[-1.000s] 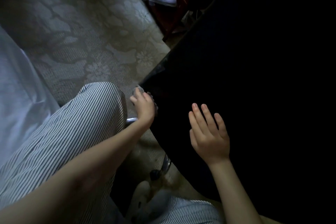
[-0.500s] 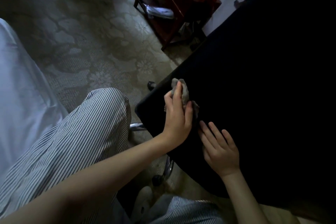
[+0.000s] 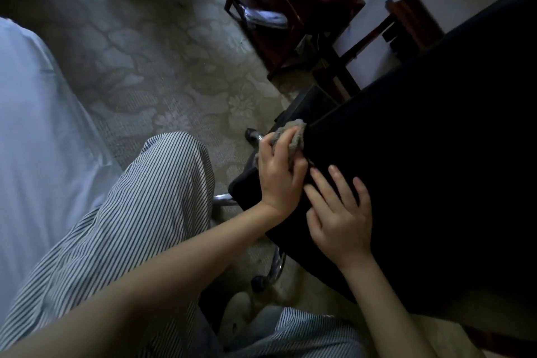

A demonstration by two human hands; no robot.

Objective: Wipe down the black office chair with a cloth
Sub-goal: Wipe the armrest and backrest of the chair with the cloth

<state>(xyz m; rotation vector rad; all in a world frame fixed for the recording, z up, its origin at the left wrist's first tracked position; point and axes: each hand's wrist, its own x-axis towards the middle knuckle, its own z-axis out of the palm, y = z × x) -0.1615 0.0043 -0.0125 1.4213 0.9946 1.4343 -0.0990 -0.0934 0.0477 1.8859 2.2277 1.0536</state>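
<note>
The left hand [image 3: 280,176] bunches the grey cloth [image 3: 294,136] in curled fingers [image 3: 286,141] against the black chair [image 3: 421,154] edge, likely to scrub its seam. Just beside them the right hand [image 3: 340,219] lies flat, spread and empty, probably steadying the chair.

Dim light falls on a patterned floor [image 3: 174,73] beside dark red wooden furniture [image 3: 279,6].
</note>
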